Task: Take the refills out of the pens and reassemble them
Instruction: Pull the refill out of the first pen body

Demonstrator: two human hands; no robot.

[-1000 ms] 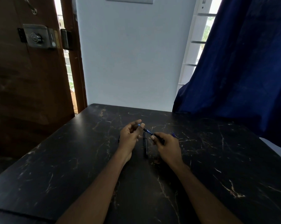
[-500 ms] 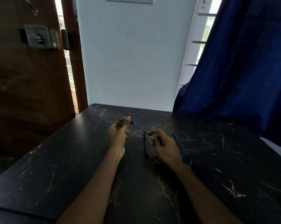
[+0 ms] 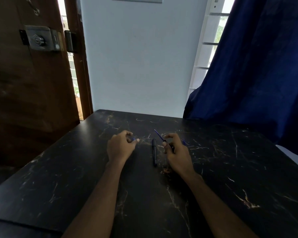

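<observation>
Refill (image 3: pixel 159 135) pinched in right hand (image 3: pixel 176 152); left hand (image 3: pixel 121 146) closed on small blue part; slip risked by thin grip.

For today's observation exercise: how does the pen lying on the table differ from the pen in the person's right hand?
The pen on the table lies flat and untouched between the hands; the pen in the right hand is gripped and lifted. The lying pen looks closed and all dark; the held pen has a thin blue refill sticking out, pointing up and away. Both have dark barrels.
</observation>
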